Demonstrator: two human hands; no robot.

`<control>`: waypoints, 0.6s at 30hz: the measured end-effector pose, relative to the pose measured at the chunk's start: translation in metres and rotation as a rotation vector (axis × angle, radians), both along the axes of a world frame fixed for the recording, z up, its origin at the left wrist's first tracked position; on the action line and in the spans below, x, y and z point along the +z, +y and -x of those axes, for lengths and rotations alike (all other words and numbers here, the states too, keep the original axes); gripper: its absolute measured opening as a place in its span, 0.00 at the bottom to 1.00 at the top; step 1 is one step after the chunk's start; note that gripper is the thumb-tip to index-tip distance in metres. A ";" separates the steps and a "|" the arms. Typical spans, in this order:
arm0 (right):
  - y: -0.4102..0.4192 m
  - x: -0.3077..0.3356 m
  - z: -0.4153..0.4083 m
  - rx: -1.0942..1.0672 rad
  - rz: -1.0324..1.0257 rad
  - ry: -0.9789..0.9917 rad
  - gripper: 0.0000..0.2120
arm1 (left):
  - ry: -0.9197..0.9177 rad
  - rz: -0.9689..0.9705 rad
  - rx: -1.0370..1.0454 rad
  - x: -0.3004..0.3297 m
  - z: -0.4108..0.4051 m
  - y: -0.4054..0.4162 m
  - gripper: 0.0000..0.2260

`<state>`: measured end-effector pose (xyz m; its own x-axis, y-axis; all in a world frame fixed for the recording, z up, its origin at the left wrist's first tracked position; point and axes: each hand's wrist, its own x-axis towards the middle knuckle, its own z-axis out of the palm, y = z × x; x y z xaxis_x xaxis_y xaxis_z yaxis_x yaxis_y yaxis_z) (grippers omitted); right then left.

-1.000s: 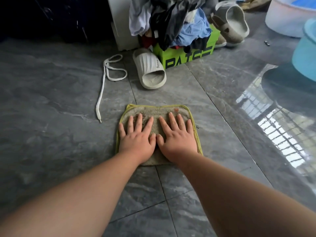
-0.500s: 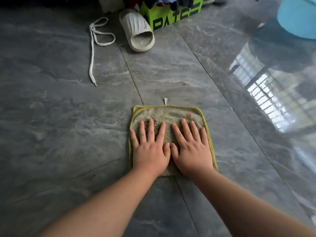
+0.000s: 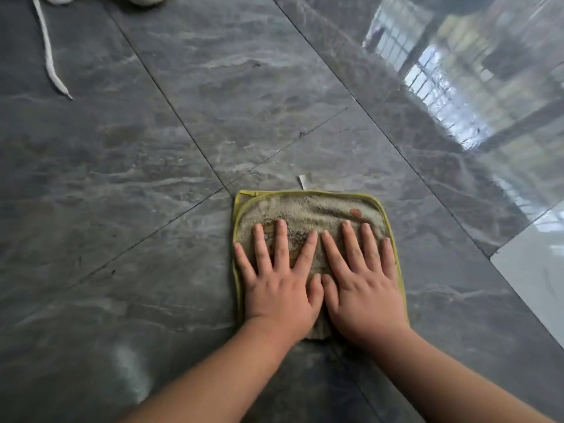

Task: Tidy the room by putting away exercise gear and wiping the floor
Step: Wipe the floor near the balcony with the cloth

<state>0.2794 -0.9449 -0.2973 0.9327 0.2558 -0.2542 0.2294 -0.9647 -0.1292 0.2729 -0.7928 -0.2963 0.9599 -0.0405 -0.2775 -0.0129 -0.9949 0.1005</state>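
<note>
Palms flat, we pressed our left hand point(image 3: 279, 288) and right hand point(image 3: 363, 293) side by side on the worn beige terry cloth with yellow-green edging point(image 3: 308, 209), fingers spread, thumbs touching. It lay on the dark grey marbled tile floor point(image 3: 189, 123). To wipe well, we judged, we needed even weight through both palms and overlapping strokes across the grout lines. Well beyond lay a white flat cord point(image 3: 50, 62).

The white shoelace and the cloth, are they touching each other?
Apart. The head view shows the white shoelace at far upper left and the cloth under both hands, bare grey floor between them.
</note>
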 end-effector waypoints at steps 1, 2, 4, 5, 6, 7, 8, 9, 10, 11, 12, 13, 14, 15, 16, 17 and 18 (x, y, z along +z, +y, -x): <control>0.002 0.000 -0.003 -0.009 0.010 -0.003 0.33 | -0.003 -0.003 -0.014 -0.001 -0.005 0.002 0.33; 0.004 0.000 -0.006 -0.021 0.016 -0.006 0.33 | -0.008 -0.003 -0.025 -0.001 -0.011 0.004 0.33; 0.007 0.000 -0.015 -0.053 0.022 -0.014 0.33 | -0.024 0.000 -0.040 -0.002 -0.024 0.007 0.33; 0.008 0.000 -0.023 -0.067 0.024 -0.019 0.33 | -0.036 0.002 -0.042 -0.002 -0.032 0.008 0.33; 0.010 0.000 -0.034 -0.075 0.025 -0.021 0.34 | -0.049 0.004 -0.039 -0.003 -0.042 0.010 0.32; 0.013 0.000 -0.048 -0.081 0.023 -0.023 0.34 | -0.059 0.003 -0.033 -0.004 -0.054 0.011 0.32; 0.015 0.001 -0.063 -0.088 0.018 -0.026 0.33 | -0.067 0.000 -0.027 -0.005 -0.069 0.014 0.32; 0.018 0.001 -0.079 -0.095 0.013 -0.030 0.33 | -0.074 -0.004 -0.024 -0.006 -0.085 0.016 0.31; 0.020 0.000 -0.096 -0.101 0.010 -0.034 0.33 | -0.080 -0.010 -0.025 -0.006 -0.101 0.018 0.31; 0.022 0.000 -0.112 -0.102 0.006 -0.036 0.33 | -0.084 -0.016 -0.029 -0.007 -0.118 0.020 0.31; 0.024 -0.001 -0.129 -0.101 0.003 -0.040 0.33 | -0.087 -0.021 -0.030 -0.007 -0.135 0.023 0.31; 0.026 -0.002 -0.148 -0.096 -0.003 -0.045 0.33 | -0.091 -0.026 -0.026 -0.008 -0.152 0.025 0.31; 0.028 -0.003 -0.167 -0.090 -0.011 -0.049 0.33 | -0.095 -0.030 -0.018 -0.008 -0.170 0.028 0.30; 0.030 -0.004 -0.187 -0.087 -0.020 -0.053 0.33 | -0.098 -0.032 -0.008 -0.009 -0.187 0.030 0.30; 0.033 -0.004 -0.207 -0.089 -0.027 -0.059 0.33 | -0.102 -0.032 0.002 -0.009 -0.206 0.031 0.29; 0.036 -0.004 -0.228 -0.098 -0.032 -0.064 0.33 | -0.108 -0.032 0.008 -0.009 -0.226 0.033 0.29; 0.039 -0.004 -0.247 -0.109 -0.034 -0.066 0.33 | -0.112 -0.033 0.011 -0.009 -0.246 0.035 0.28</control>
<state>0.5264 -0.9055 -0.3013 0.9698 0.1592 -0.1846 0.1322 -0.9798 -0.1503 0.5187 -0.7583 -0.3056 0.9853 -0.0225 -0.1692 -0.0114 -0.9977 0.0661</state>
